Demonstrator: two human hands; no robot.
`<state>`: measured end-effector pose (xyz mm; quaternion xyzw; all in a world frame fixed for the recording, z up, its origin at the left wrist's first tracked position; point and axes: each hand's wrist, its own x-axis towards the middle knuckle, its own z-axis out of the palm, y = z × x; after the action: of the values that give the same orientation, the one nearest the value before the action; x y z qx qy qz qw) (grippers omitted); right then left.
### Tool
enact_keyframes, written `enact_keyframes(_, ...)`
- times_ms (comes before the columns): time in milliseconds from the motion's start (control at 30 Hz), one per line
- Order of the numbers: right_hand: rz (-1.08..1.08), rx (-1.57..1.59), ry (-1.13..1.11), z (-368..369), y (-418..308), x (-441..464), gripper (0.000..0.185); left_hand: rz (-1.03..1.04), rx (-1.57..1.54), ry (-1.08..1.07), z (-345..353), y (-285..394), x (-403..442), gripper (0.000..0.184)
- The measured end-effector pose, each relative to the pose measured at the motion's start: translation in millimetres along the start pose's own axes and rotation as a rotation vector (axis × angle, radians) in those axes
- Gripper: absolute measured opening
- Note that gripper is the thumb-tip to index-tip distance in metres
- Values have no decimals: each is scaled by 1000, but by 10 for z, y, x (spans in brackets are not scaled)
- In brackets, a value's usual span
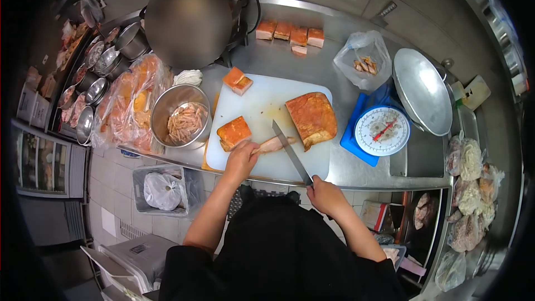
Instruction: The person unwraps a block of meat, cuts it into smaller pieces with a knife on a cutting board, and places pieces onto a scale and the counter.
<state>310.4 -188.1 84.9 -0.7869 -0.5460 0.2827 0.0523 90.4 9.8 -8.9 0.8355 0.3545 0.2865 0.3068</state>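
Your left hand (241, 163) pinches a long pale meat strip (270, 145) on the white rectangular cutting board (307, 167), toward its front edge. Your closed right hand (329, 196) grips a long steel knife (293, 155), blade crossing the strip; a browned meat block (313, 117) lies at the right edge.

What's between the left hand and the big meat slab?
In the head view, a pale meat strip, crossed by the knife, lies between the left hand and the slab.
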Motion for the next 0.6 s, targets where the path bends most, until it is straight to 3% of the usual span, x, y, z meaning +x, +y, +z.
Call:
enact_keyframes(200, 94, 78, -4, -390, -385, -192, 29, -14, -20, -58, -36, -24, 28, 21)
enact_keyframes(300, 37, 203, 149, -306, -470, -248, 30, 4, -36, -82, -22, -60, 71, 20)
enact_keyframes(467, 94, -15, -88, -11, -220, -29, 31, -15, -32, -109, -42, -53, 112, 20)
enact_keyframes(600, 112, 27, -35, -270, -386, -99, 30, 5, -77, -85, -47, -63, 75, 23)
